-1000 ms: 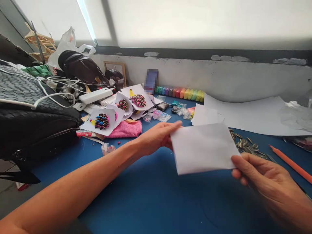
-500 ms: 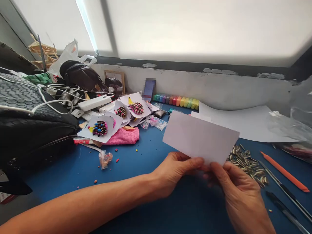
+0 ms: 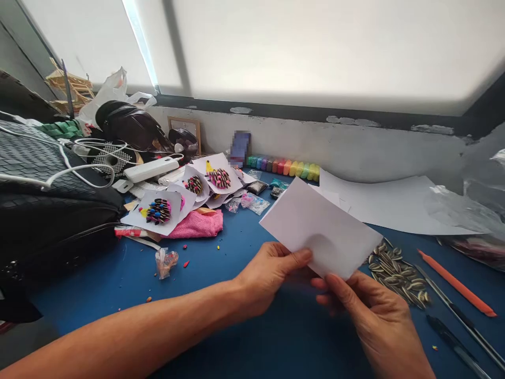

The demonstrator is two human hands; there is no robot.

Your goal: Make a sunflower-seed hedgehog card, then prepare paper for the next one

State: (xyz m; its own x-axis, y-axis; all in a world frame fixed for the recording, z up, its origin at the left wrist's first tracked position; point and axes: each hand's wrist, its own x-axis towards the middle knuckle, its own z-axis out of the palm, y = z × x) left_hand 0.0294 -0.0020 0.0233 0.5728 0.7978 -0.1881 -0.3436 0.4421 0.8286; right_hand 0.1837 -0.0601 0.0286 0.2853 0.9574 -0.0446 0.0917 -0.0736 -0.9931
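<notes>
A blank white piece of paper [image 3: 319, 221] is held up, tilted, above the blue tabletop. My left hand [image 3: 272, 271] pinches its lower left edge, thumb on the near face. At the bottom corner my right hand [image 3: 366, 305] grips it between thumb and fingers; the fingers behind the paper are partly hidden. Just beyond the right hand lies a heap of striped sunflower seeds [image 3: 398, 273]. To its right are an orange pen-like tool [image 3: 457, 284], a clear pen [image 3: 461, 313] and a dark pen [image 3: 453, 339].
Paper cards with seed-covered hedgehog figures [image 3: 158, 210] lie at left on a pink cloth [image 3: 197, 223]. A row of coloured clay packs [image 3: 284, 166] lines the wall. A large white sheet [image 3: 379, 202] curves at back right. A black bag [image 3: 51, 205] fills the left side.
The paper has tilted further, its right side dipping and swinging slightly left. My right hand has shifted a little left and down along its edge; the left thumb also moved slightly left.
</notes>
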